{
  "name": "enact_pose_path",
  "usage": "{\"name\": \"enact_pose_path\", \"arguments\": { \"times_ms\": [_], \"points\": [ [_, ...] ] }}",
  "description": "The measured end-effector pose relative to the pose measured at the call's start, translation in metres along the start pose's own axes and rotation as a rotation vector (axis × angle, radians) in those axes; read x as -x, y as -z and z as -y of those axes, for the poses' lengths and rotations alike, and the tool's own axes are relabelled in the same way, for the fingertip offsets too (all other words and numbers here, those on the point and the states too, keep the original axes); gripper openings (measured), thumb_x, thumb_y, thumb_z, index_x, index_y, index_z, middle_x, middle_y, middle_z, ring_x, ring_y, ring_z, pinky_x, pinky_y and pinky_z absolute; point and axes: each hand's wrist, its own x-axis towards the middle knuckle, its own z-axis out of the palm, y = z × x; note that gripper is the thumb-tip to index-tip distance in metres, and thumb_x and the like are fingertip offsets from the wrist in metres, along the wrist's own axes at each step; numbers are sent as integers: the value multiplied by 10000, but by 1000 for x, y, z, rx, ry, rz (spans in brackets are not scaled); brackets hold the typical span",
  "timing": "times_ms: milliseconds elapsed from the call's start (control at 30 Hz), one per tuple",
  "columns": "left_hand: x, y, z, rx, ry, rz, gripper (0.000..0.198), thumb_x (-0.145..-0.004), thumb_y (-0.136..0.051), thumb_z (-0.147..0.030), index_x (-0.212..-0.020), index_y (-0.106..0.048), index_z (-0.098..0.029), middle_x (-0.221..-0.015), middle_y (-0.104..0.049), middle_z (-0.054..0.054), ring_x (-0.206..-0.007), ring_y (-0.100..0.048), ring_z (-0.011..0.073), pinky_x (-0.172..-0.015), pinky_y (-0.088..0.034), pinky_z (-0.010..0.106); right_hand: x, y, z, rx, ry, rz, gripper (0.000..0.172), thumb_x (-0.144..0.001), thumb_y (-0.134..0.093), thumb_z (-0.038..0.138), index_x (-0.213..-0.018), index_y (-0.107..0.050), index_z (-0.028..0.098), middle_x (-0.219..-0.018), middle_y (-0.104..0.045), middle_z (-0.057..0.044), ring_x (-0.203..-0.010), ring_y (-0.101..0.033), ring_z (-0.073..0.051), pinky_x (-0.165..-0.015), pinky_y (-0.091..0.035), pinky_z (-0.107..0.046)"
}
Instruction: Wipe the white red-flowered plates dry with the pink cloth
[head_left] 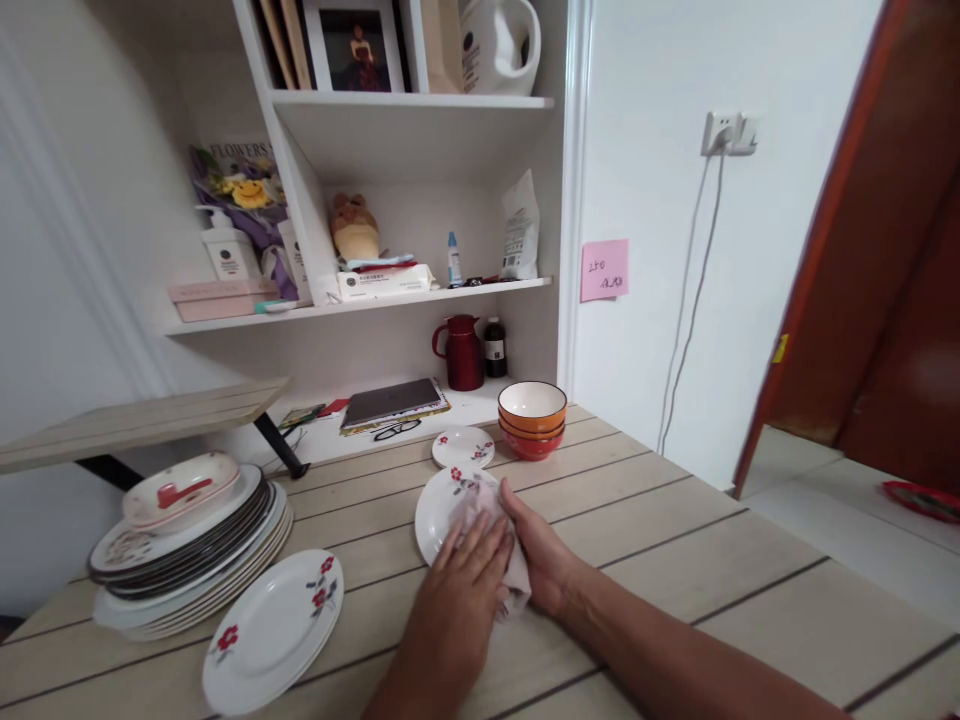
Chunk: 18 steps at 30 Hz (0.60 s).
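Wiping looks under way, unfinished, on the round white plate point(433, 515) above the counter point(682, 530). The left hand point(471, 550) loosely clasps a soft, crumpled cloth point(517, 582) against it; the right hand point(544, 550) meets its rim, that grip's closure hidden. Whether the glossy stacked plates point(225, 545) are done, I cannot tell.

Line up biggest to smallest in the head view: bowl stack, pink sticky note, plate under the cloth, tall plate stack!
Tall plate stack
Plate under the cloth, partly hidden
Bowl stack
Pink sticky note
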Motion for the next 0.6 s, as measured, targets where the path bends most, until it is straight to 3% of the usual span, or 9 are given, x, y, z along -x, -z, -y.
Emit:
{"name": "enact_pose_path", "arguments": {
  "times_ms": [167,267,433,600],
  "points": [
    [3,-3,9,-68,204,-88,501,-914,-414,-178,-1414,-422,-204,-1428,-510,58,-1356,-415,196,-1139,-312,438,-1,3,16,-154,158,80,633,-949,-347,562,-1335,-498,84,-1132,-702,-151,-994,-673,-209,-983,-443,-352],
    [7,0,18,-123,296,-140,459,-919,-397,-161,-1370,-482,-172,-1400,-536,88,-1344,-433,227,-1118,-339,473,2,-1,11,-129,160,98,608,-958,-346,542,-1334,-503,92,-1150,-697,-144,-1006,-667,-209,-968,-449,-351],
    [11,7,19,-72,293,-216,467,-927,-388,-150,-1390,-450,-158,-1415,-519,100,-1358,-415,237,-1114,-346,497,9,-10,-11,115,49,50,527,-920,-476,527,-1198,-613,101,-1009,-741,-122,-837,-692,-197,-846,-495,-335],
    [6,6,14,25,165,-117,535,-940,-399,-178,-1469,-317,-186,-1491,-424,70,-1414,-314,223,-1137,-329,455,10,-11,-16,180,60,37,508,-897,-513,537,-1153,-636,116,-949,-749,-107,-799,-691,-197,-823,-495,-338]
  ]
}}
